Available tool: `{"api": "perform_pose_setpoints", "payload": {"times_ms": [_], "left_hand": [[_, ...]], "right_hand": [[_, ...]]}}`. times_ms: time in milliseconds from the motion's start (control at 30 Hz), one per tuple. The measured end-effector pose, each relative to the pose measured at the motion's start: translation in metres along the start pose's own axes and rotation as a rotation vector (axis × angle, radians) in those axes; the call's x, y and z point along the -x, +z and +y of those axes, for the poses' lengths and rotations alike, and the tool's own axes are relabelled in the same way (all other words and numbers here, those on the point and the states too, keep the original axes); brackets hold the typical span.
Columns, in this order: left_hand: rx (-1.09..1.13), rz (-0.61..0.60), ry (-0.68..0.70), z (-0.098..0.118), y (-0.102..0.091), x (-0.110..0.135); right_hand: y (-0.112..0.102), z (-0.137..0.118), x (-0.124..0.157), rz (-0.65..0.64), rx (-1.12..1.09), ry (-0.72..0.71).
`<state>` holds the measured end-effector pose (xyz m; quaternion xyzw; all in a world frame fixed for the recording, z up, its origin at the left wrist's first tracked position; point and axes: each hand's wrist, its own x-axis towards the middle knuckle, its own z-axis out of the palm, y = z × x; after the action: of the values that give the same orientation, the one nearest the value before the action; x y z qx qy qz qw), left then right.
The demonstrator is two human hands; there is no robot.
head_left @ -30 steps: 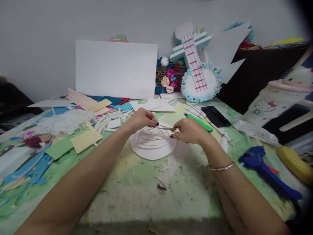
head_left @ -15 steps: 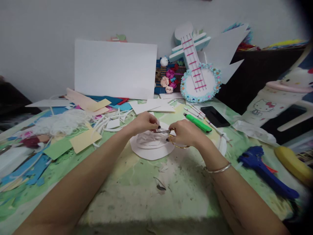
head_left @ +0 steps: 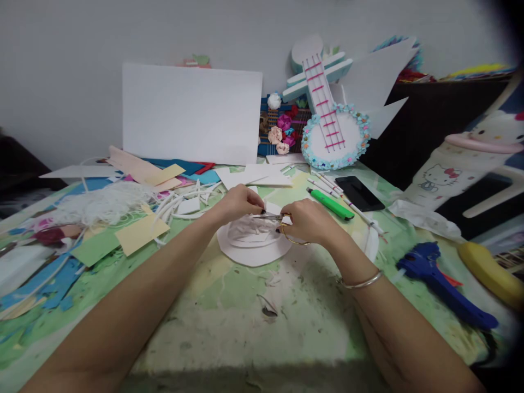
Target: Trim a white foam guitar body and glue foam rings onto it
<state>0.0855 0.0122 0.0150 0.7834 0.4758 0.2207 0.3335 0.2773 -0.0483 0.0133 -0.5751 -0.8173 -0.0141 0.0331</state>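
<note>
My right hand (head_left: 305,219) is closed on a pair of gold-handled scissors (head_left: 282,220), whose blades point left toward my other hand. With its fingers pinched together, my left hand (head_left: 244,205) holds a thin white strip (head_left: 265,204) beside the blade tips. Beneath both hands lies a round white piece (head_left: 254,256) with a broad flat rim, flat on the table. White strips or folds are heaped on its middle, and the hands partly hide its far side.
Right of my hands lie a green cutter (head_left: 331,204), a black phone (head_left: 359,193) and a blue glue gun (head_left: 446,286). Tangled white string (head_left: 106,204) and paper scraps (head_left: 142,233) cover the left side. Behind stand a white board (head_left: 192,114) and a toy banjo (head_left: 335,134).
Both hands stay over the round white piece, with only slight movement of the fingers and scissors. The view has shifted a little.
</note>
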Motion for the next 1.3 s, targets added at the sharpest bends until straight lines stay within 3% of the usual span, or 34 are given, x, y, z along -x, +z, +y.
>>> {"api": "perform_pose_setpoints", "payload": {"times_ms": [533,767,967,1300], "left_hand": [[0.019,0.035,0.014,-0.004,0.001,-0.003],[0.038,0.05,-0.006,-0.008,-0.007,-0.004],[-0.051,0.015,-0.038,-0.005,-0.014,-0.001],[-0.291,-0.028,0.014,0.0,-0.013,-0.001]], "right_hand": [[0.002,-0.001,-0.002,-0.019,-0.068,-0.053],[-0.001,0.004,-0.001,-0.02,-0.065,0.005],[-0.003,0.007,0.0,0.058,-0.039,0.058],[-0.002,0.006,-0.002,0.047,-0.014,0.075]]}}
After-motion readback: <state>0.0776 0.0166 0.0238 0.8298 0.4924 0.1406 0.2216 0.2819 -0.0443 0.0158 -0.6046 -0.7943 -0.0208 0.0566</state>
